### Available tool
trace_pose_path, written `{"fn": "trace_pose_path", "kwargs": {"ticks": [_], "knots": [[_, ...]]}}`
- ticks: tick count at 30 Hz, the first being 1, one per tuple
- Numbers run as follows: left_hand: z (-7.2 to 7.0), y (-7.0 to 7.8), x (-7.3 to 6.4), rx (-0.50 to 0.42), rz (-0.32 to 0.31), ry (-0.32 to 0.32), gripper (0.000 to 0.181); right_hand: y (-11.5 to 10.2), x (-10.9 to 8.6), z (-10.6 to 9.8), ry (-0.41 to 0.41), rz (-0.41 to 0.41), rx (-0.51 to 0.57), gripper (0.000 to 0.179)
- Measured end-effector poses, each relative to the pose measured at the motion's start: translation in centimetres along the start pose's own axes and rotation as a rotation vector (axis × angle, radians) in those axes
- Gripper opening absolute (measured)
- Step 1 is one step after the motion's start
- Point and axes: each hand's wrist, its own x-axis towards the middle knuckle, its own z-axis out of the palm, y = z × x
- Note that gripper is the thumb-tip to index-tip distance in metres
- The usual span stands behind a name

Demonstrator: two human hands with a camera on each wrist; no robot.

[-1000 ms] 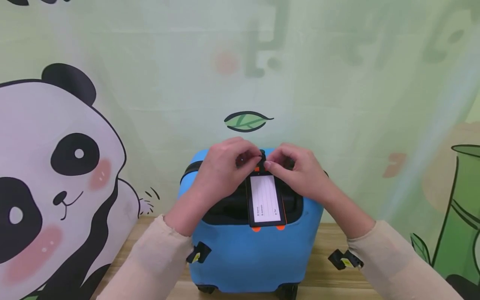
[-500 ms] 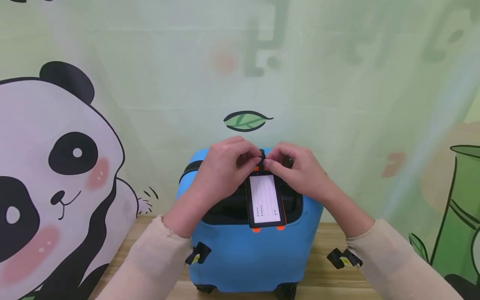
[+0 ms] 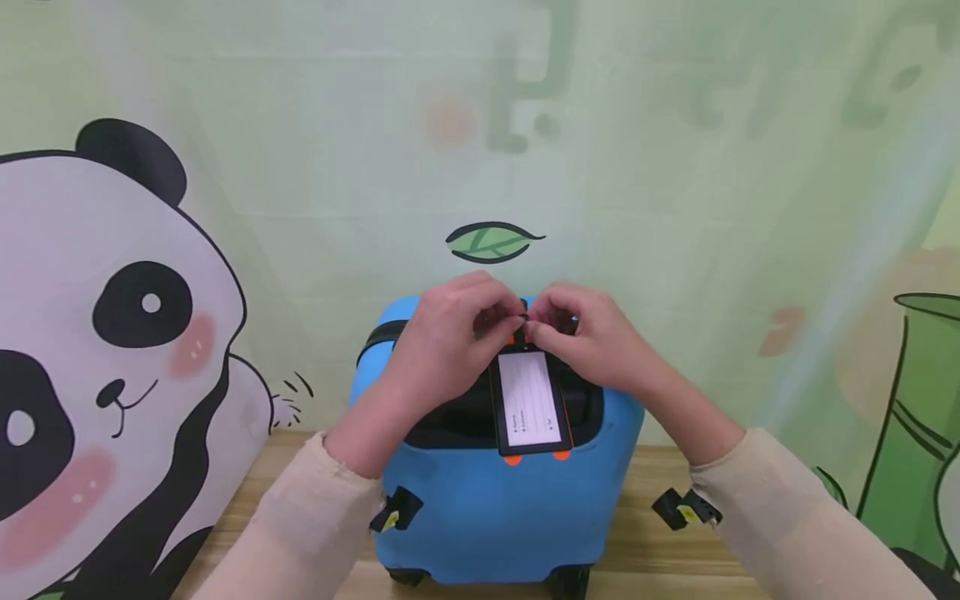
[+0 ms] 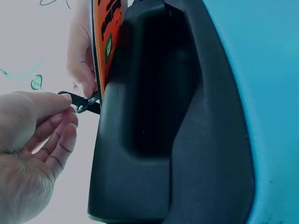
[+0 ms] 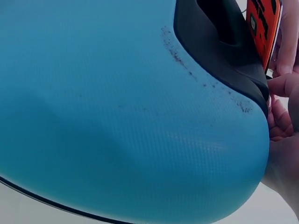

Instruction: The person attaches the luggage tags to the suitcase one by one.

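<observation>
A luggage tag (image 3: 531, 396) with a white card, black frame and orange edge lies against the black handle (image 3: 452, 419) on top of a blue suitcase (image 3: 495, 512). Its orange back shows in the left wrist view. My left hand (image 3: 453, 337) pinches the end of the tag's black strap (image 4: 93, 107) between thumb and fingertip. From the other side, my right hand (image 3: 596, 337) pinches the strap close to its small buckle (image 4: 82, 108). The fingertips of both hands almost meet above the tag. In the right wrist view, the suitcase's side hides most of the strap.
The suitcase stands on a wood-grain surface (image 3: 660, 558), its black wheels (image 3: 572, 581) toward me. Right behind it hangs a pale green backdrop (image 3: 675, 208) printed with a panda (image 3: 150, 217) on the left and bamboo at the right.
My right hand has edged left, closer to the left hand. The left hand keeps its pinch on the strap, and the tag hardly moves. The head view has shifted slightly.
</observation>
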Motion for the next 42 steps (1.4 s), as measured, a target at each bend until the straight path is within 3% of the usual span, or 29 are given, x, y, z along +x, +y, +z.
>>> {"fn": "trace_pose_path", "kwargs": {"ticks": [11, 19, 25, 33, 42], "knots": [[-0.1, 0.0, -0.4, -0.218, -0.258, -0.017, 0.008, 0.2, -0.1, -0.4, -0.064, 0.022, 0.003, 0.006], [-0.9, 0.2, -0.6, -0.337, -0.388, -0.035, 0.012, -0.2, 0.3, -0.4, -0.098, 0.017, -0.019, 0.005], [-1.3, 0.1, -0.3, -0.395, -0.445, -0.054, 0.013, -0.4, 0.6, -0.5, -0.112, 0.057, -0.012, 0.005], [-1.4, 0.2, -0.5, -0.437, -0.475, -0.061, 0.014, -0.4, 0.7, -0.5, -0.125, 0.082, 0.014, 0.008], [-0.9, 0.7, -0.6, -0.372, -0.482, -0.063, 0.017, -0.4, 0.5, -0.8, -0.11, 0.05, -0.001, 0.005]]}}
